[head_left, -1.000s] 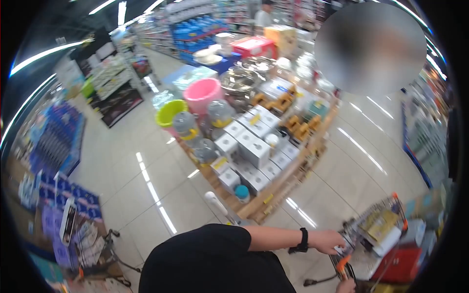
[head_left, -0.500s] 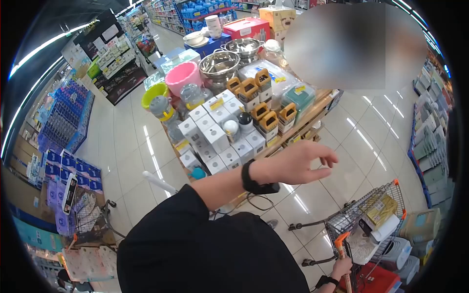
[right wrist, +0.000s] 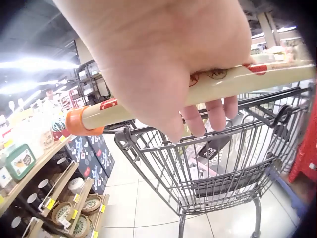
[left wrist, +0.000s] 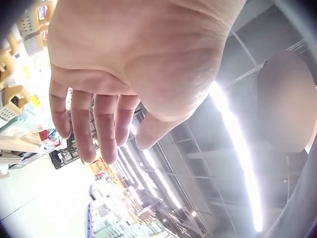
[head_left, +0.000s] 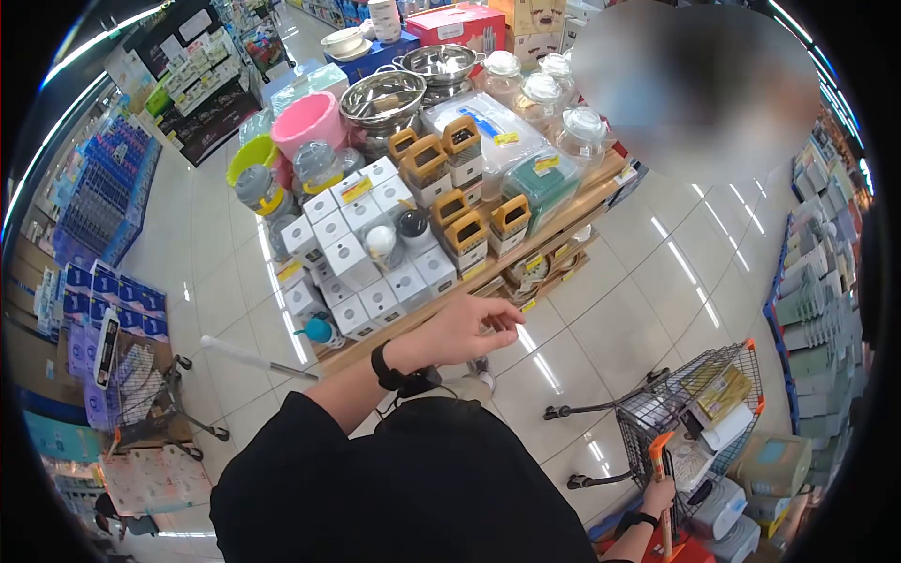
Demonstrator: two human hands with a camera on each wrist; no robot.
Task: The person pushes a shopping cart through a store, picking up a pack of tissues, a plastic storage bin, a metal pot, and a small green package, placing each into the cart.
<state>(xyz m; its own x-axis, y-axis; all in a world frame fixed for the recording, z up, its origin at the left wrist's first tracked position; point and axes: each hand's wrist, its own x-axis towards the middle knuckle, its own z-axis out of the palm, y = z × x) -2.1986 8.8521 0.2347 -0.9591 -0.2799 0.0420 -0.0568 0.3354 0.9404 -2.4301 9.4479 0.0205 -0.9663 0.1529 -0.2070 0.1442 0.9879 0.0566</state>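
Observation:
My left hand is held out over the front of my body, its fingers relaxed and slightly bent, holding nothing. In the left wrist view its palm faces the camera and the fingers hang apart. Just past it is a wooden display table stacked with white boxes. My right hand grips the handle of a shopping cart, fingers curled around the bar. A gold-coloured package and a white roll-shaped item lie inside the cart.
Box graters, steel pots, glass jars and a pink tub crowd the table. Bins stand beyond the cart. Shelving runs along the right, and another cart is at left. Tiled floor lies between.
My left hand has left the cart handle, risen, and swung left to in front of the table. My right hand stays on the handle. The head view has shifted, bringing the cart more fully into sight.

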